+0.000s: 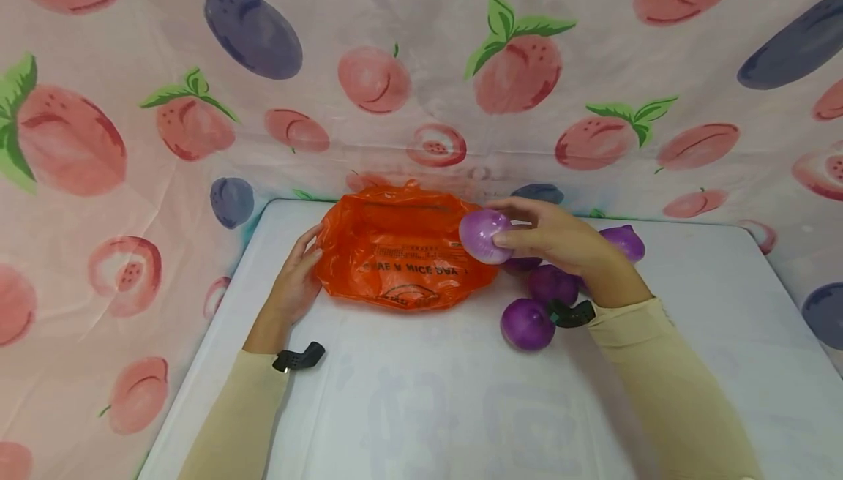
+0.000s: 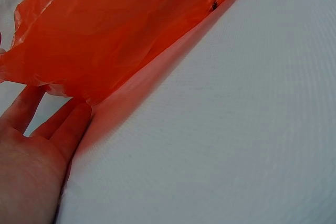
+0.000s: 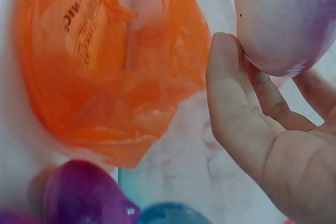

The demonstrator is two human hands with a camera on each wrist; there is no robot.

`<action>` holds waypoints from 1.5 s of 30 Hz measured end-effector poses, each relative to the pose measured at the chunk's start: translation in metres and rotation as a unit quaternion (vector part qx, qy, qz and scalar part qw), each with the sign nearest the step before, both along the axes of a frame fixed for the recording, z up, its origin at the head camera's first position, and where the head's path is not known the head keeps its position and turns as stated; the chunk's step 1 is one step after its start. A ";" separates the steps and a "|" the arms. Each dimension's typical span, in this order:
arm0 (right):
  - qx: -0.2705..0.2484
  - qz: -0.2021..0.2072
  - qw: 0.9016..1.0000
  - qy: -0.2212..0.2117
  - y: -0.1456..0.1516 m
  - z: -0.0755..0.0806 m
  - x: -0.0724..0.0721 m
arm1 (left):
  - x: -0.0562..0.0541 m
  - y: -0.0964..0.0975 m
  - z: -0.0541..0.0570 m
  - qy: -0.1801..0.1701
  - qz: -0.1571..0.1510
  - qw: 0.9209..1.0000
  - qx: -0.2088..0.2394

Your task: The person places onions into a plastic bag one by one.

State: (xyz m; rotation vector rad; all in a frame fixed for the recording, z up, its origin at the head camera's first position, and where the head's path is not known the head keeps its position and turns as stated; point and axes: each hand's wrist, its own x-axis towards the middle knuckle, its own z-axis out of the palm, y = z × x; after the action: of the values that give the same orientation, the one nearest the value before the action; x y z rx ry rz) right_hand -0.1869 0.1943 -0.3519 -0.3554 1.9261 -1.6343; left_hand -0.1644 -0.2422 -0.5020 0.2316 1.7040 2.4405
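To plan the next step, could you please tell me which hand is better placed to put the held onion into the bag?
Probably the right hand: it grips the onion near the bag, with other onions close by. The left hand touches the bag's left side, away from the onions.

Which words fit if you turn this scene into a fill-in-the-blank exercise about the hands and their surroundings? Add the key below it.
1. The right hand holds a purple ____.
2. The left hand touches the plastic ____.
3. The print reads "A NICE ____".
4. The tabletop is mostly ____ in colour.

Missing words: onion; bag; DAY; white.
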 end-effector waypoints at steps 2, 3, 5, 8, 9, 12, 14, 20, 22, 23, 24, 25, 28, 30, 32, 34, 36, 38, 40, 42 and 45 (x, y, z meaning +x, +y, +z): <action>-0.002 0.002 1.000 -0.002 -0.007 0.001 -0.001 | 0.000 0.000 0.000 -0.002 0.002 1.000 0.001; -0.005 0.003 1.000 -0.004 -0.010 0.001 -0.002 | 0.000 0.000 0.000 -0.002 0.002 1.000 0.001; -0.006 0.006 1.000 -0.007 -0.016 0.002 -0.003 | 0.000 0.000 0.000 -0.003 0.002 1.000 0.003; -0.003 0.006 1.000 -0.004 -0.025 0.000 -0.003 | 0.000 0.000 0.000 -0.005 0.001 1.000 0.006; -0.004 0.006 1.000 -0.005 -0.028 0.000 -0.004 | 0.000 0.000 0.000 -0.005 0.001 1.000 0.006; -0.008 0.006 1.000 -0.002 -0.037 -0.001 -0.004 | 0.000 0.000 0.000 -0.003 0.000 1.000 0.006; -0.009 0.007 1.000 -0.001 -0.043 -0.002 -0.004 | 0.000 0.000 0.001 -0.002 0.000 1.000 0.007; 0.006 0.006 1.000 0.009 -0.063 -0.007 -0.008 | 0.001 0.000 0.001 -0.003 -0.002 1.000 0.011; 0.010 0.006 1.000 0.010 -0.068 -0.009 -0.009 | 0.000 -0.001 0.001 0.000 -0.005 1.000 0.016; 0.013 0.006 1.000 0.010 -0.071 -0.009 -0.009 | 0.000 -0.001 0.000 0.000 -0.007 1.000 0.018; 0.015 0.006 1.000 0.010 -0.074 -0.010 -0.009 | 0.000 -0.001 0.000 0.001 -0.009 1.000 0.021; 0.015 0.006 1.000 0.008 -0.076 -0.011 -0.010 | 0.000 -0.001 0.001 0.001 -0.010 1.000 0.021; 0.008 0.006 1.000 0.000 -0.083 -0.013 -0.012 | 0.000 0.000 0.002 -0.001 -0.008 1.000 0.017; 0.002 0.003 1.000 -0.004 -0.088 -0.015 -0.014 | 0.001 0.000 0.003 -0.006 -0.005 1.000 0.012; -0.007 0.004 1.000 -0.003 -0.092 -0.018 -0.016 | 0.001 0.000 0.004 -0.011 -0.001 1.000 0.005; -0.011 0.002 1.000 0.000 -0.096 -0.023 -0.019 | 0.002 0.000 0.004 -0.013 0.000 1.000 0.003; -0.013 0.001 1.000 0.004 -0.101 -0.028 -0.022 | 0.002 0.000 0.004 -0.013 -0.001 1.000 0.004; -0.008 -0.003 1.000 0.006 -0.106 -0.032 -0.024 | 0.001 0.000 0.004 -0.011 -0.002 1.000 0.006; 0.000 -0.006 1.000 0.010 -0.111 -0.037 -0.026 | 0.001 0.000 0.003 -0.008 -0.005 1.000 0.007; 0.015 -0.008 1.000 0.021 -0.115 -0.041 -0.029 | 0.001 -0.001 0.003 -0.006 -0.006 1.000 0.008; 0.037 -0.009 0.998 0.044 -0.122 -0.045 -0.032 | 0.000 -0.001 0.001 -0.004 -0.006 1.000 0.009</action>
State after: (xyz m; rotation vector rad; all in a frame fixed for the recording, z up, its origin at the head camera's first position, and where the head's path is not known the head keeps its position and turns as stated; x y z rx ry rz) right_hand -0.2189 0.0728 -0.3966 -0.3874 2.0537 -1.5781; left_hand -0.1643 -0.2431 -0.5005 0.2328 1.6719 2.4465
